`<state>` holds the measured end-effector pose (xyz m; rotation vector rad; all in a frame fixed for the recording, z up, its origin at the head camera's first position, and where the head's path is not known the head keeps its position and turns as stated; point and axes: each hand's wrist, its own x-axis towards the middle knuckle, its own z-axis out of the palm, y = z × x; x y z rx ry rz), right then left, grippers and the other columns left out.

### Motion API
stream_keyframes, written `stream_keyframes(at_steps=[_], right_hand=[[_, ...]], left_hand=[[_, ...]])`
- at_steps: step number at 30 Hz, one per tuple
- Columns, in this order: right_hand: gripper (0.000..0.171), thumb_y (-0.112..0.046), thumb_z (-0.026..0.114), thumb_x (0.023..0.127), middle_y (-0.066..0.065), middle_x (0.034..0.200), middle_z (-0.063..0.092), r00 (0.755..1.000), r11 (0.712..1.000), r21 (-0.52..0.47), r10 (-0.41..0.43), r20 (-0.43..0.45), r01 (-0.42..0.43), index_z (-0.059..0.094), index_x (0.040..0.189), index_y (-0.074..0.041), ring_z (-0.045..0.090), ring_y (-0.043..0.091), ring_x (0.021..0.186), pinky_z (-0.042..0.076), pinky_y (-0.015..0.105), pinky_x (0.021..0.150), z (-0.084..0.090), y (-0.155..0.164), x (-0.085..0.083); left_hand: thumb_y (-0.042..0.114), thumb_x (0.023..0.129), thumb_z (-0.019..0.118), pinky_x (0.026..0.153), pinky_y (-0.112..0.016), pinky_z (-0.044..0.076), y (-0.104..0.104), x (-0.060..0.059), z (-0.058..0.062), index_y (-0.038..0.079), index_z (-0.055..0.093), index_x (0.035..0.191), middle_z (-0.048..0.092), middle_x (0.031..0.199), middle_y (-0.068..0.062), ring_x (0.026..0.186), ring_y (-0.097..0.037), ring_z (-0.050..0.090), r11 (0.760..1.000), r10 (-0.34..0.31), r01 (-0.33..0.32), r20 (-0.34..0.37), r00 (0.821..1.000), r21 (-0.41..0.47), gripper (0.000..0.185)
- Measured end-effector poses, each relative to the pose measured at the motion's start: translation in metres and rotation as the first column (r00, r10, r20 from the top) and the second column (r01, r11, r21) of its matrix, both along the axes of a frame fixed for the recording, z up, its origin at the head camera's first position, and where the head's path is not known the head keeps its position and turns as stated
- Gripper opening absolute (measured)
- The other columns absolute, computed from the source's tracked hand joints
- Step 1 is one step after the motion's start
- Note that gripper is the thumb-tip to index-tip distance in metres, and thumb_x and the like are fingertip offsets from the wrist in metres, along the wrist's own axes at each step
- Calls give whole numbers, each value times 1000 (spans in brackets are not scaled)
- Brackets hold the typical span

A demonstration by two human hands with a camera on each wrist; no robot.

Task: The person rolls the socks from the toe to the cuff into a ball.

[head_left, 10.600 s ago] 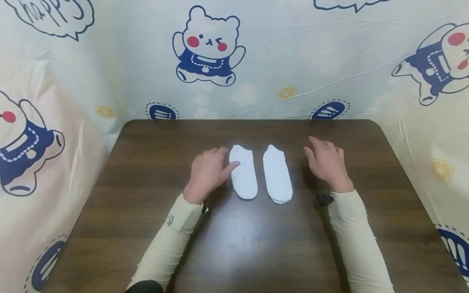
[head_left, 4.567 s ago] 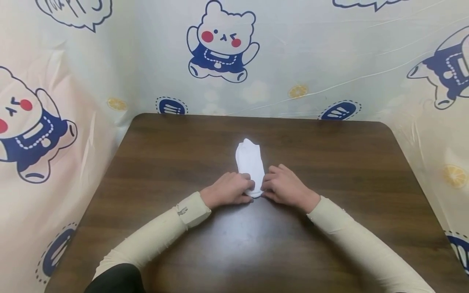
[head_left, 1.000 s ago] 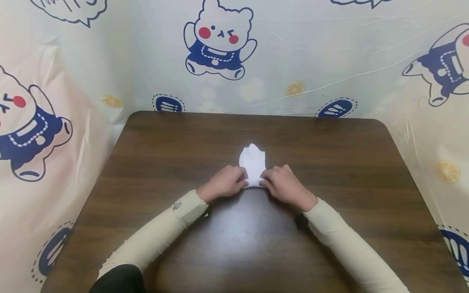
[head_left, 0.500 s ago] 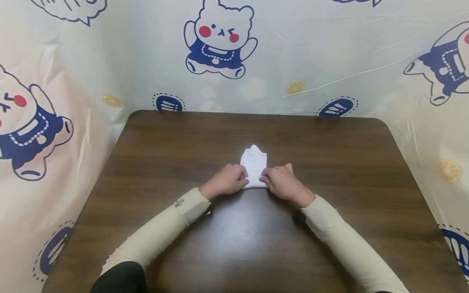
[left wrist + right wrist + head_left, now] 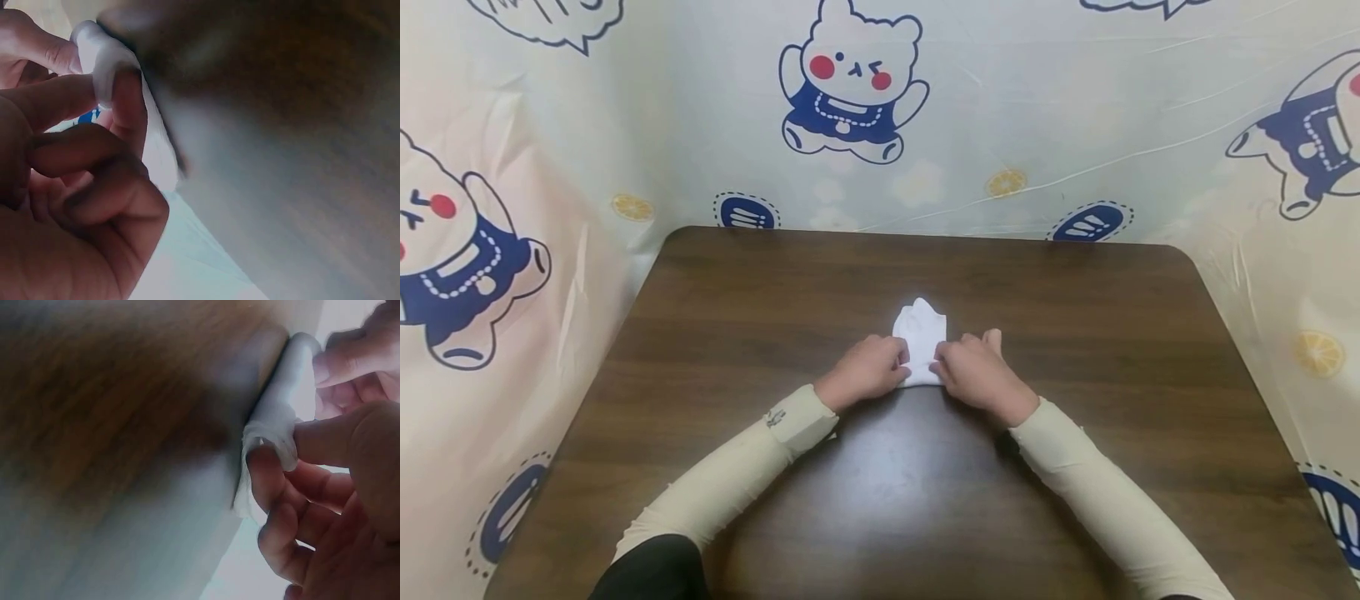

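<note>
Left hand [image 5: 862,369] and right hand [image 5: 973,372] at table [image 5: 700,333] centre, fingers curled, each pinching one side of white sock roll [image 5: 921,333], near end.

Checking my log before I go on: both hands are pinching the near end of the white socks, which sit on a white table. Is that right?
Not quite: the table is dark brown wood, not white, as the head view shows. The rest holds: the left hand and the right hand both pinch the near end of the white socks, and both wrist views show fingers curled over the fabric.
</note>
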<state>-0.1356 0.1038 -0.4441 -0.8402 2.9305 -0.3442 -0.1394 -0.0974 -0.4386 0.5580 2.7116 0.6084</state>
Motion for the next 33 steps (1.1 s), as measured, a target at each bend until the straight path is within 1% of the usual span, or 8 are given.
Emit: stream_keyframes(at_steps=[4, 7, 13, 16, 19, 23, 27, 33], right_hand=[[22, -33, 73, 92, 1, 78, 56, 991, 999, 52, 10, -130, -4, 67, 93, -12, 48, 24, 78, 28, 51, 77, 0, 0, 1], [22, -30, 77, 89, 4, 85, 59, 977, 999, 45, 31, -210, -22, 67, 97, -12, 48, 25, 81, 29, 50, 76, -1, -1, 3], [7, -6, 71, 87, 1, 69, 56, 939, 992, 26, 122, -322, -120, 66, 86, -12, 45, 22, 72, 30, 48, 72, -3, -4, 7], [9, -6, 70, 87, -2, 63, 55, 941, 992, 10, 125, -314, -129, 69, 82, -14, 44, 20, 68, 28, 46, 71, -3, -2, 9], [4, -17, 74, 88, -6, 65, 59, 961, 992, -25, 113, -253, -124, 72, 85, -16, 44, 18, 69, 27, 46, 72, 0, 2, 11], [18, -33, 80, 85, -6, 73, 65, 977, 991, -49, 110, -184, -121, 76, 90, -17, 46, 17, 74, 27, 46, 76, 4, 6, 11], [29, -41, 87, 78, -6, 74, 65, 979, 992, -42, 110, -171, -119, 79, 92, -16, 47, 17, 75, 27, 46, 77, 5, 6, 10], [33, -38, 93, 71, -4, 70, 64, 979, 994, -2, 103, -178, -105, 79, 89, -15, 47, 18, 73, 28, 44, 76, 4, 3, 9]], left_hand=[[25, 92, 73, 58, -34, 46, 2, 2, 2, 13, 64, 97, 58, 80, 1, 71, -18, 56, 998, 21, -26, -68, 997, -61, 16], [21, 91, 73, 57, -36, 46, 3, 4, 3, 15, 64, 93, 56, 83, 1, 73, -18, 55, 998, 3, -12, -130, 991, -66, 11], [10, 87, 68, 57, -37, 49, 4, 7, 6, 18, 70, 85, 58, 80, 3, 74, -17, 58, 997, -68, 58, -194, 979, -55, 9], [12, 86, 70, 56, -37, 49, 4, 8, 7, 19, 75, 86, 62, 81, 5, 73, -16, 59, 996, -72, 59, -194, 978, -69, 9], [18, 86, 72, 56, -36, 48, 4, 9, 9, 19, 79, 90, 65, 83, 5, 71, -15, 58, 997, -52, 41, -161, 986, -71, 8], [29, 84, 77, 54, -34, 45, 3, 9, 10, 18, 79, 94, 67, 83, 5, 67, -15, 56, 997, -31, 23, -129, 991, -70, 15], [33, 79, 86, 53, -33, 44, 3, 8, 9, 19, 76, 93, 64, 79, 6, 67, -15, 56, 995, -52, 39, -149, 987, -92, 23], [27, 76, 90, 52, -32, 44, 6, 8, 3, 16, 71, 99, 63, 78, 4, 65, -15, 56, 994, -70, 53, -186, 980, -96, 32]])
